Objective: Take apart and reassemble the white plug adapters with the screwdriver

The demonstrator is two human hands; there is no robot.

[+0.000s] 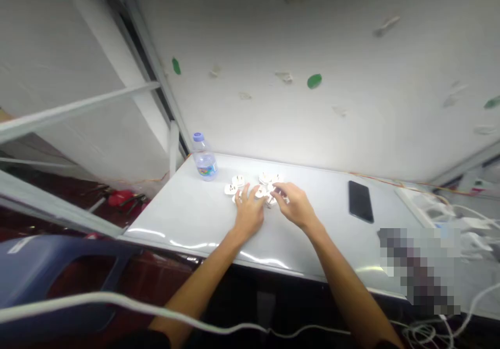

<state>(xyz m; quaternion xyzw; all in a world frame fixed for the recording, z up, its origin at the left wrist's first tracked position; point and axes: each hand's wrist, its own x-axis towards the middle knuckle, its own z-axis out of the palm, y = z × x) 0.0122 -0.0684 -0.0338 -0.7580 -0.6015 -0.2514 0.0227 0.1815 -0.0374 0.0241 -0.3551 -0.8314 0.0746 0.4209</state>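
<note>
Several small white plugs (230,189) with dark pins lie in two loose groups on the grey-white table (183,211). My left hand (250,212) is spread over the space between the groups, its fingers apart and the tips touching or close to plugs on both sides. At the right-hand group, my right hand (296,203) has thumb and forefinger pinched on one white plug (272,187). Its other fingers curl inward and partly cover neighbouring plugs. A few plugs under both hands are partly hidden.
A clear bottle (206,162) with a blue cap stands at the back left. A black phone (360,201) lies to the right. Beyond it are white cables and devices (474,234). A white wall (273,125) rises behind; a white cable (128,302) crosses in front.
</note>
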